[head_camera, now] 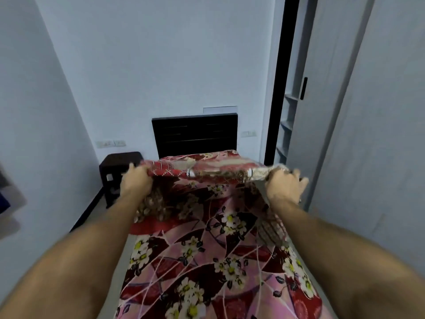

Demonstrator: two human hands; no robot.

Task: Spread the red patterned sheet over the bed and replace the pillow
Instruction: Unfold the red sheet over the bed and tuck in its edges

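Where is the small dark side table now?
In the head view, the side table stands left of the bed, beside the black headboard, partly behind the left hand.

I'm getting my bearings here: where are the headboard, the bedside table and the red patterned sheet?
headboard (194, 132): head view, middle of its dark panel.
bedside table (119, 160): head view, its dark top.
red patterned sheet (207, 261): head view, flat flowered part lying on the bed.

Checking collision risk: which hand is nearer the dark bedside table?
Left. The left hand grips the sheet edge right beside the bedside table; the right hand grips the opposite end, on the far side near the wardrobe.
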